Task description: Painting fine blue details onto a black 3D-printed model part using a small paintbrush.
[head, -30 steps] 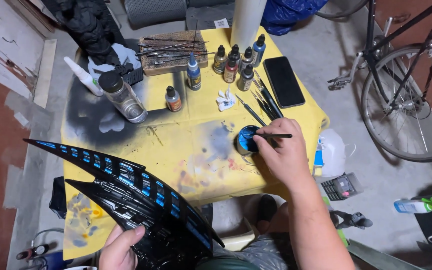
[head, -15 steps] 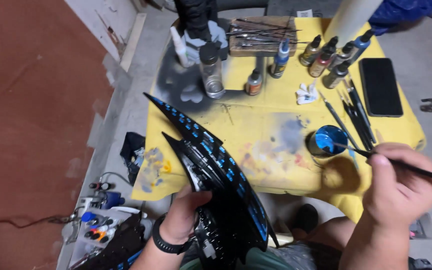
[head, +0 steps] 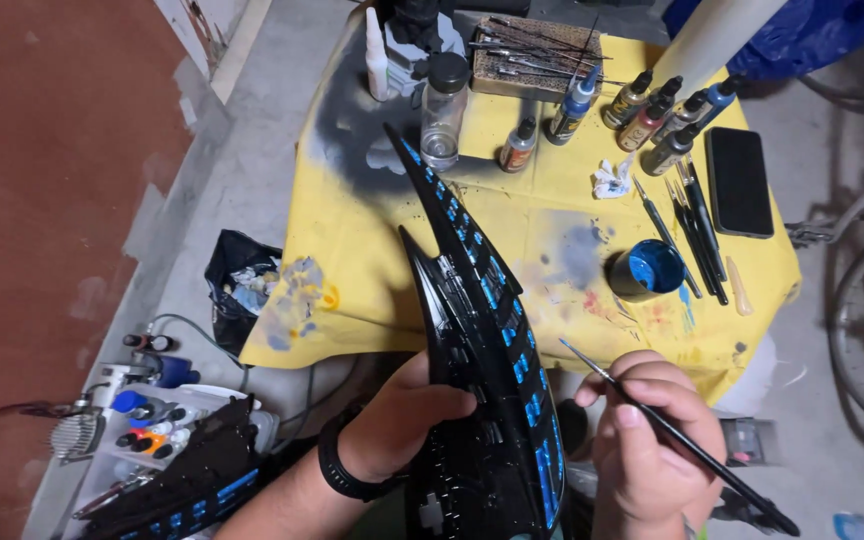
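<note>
The right hand (head: 652, 440) has its grip closed on a thin black paintbrush (head: 672, 432), held like a pen. The handle runs off toward 4 o'clock and the fine tip points toward 10 o'clock, ending just short of the blue-marked edge of the model. The left hand (head: 402, 420) is closed on a long black winged model (head: 482, 330) with rows of bright blue panels, thumb lying across its near face, a dark band on the wrist. The model's long axis runs from the bottom of the view up toward 11 o'clock, its pointed tip reaching over the yellow-covered desk (head: 372, 250). So the model lies at 9 to 10 o'clock from the brush tip, very near, and the right hand is the nearer one to the painted edge.

Out from there, at 1 o'clock from the right hand, a small pot of blue paint (head: 649, 270) stands on the desk, with spare brushes (head: 692, 230) beside it and a dark phone (head: 738, 182) further out. Small paint bottles (head: 652, 110) and a clear jar (head: 444, 110) stand along the far edge.

The model's lower end is cut off by the bottom of the view, and whether the bristles touch it is too fine to tell. The brush handle's end is partly lost against dark clutter.
</note>
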